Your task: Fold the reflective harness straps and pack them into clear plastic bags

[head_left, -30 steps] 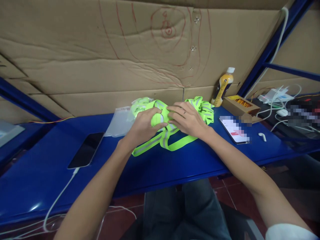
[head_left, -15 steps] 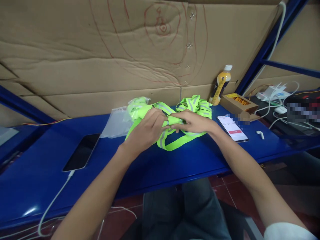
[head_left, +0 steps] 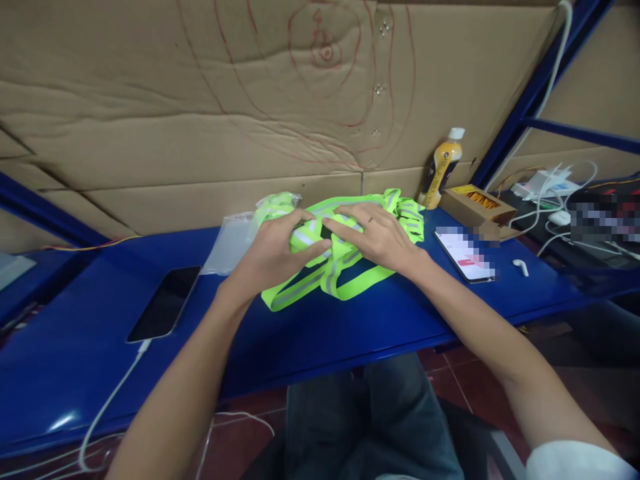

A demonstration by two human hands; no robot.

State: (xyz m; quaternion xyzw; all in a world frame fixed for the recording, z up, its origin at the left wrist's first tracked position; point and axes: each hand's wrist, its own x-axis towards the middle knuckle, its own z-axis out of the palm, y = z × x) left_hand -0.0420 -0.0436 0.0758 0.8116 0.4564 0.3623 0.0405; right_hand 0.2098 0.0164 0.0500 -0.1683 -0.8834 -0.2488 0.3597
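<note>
A neon yellow-green strap with a grey reflective stripe [head_left: 350, 291] lies in loops on the blue table, partly bunched between my hands. My left hand [head_left: 270, 252] holds the left side of the bunch, thumb across its front and fingers behind. On the other side my right hand [head_left: 383, 235] grips it from above, fingertips close to my left thumb. A small dark patch shows between the two hands. More of the same strapping [head_left: 411, 217] is heaped behind my right hand. A clear plastic bag [head_left: 225, 250], with yellow-green material at its upper end, lies beyond my left hand.
A dark phone [head_left: 165, 305] on a white cable [head_left: 107, 393] lies left. On the right are a lit phone [head_left: 455, 248], an earbud [head_left: 521, 268], a yellow bottle [head_left: 442, 170] and an open cardboard box [head_left: 480, 213]. Cardboard [head_left: 150, 153] backs the table [head_left: 300, 347].
My hands have shifted their hold from pinching close together to spanning the bunched strap. A loop now hangs lower toward the front, beside my left hand.
</note>
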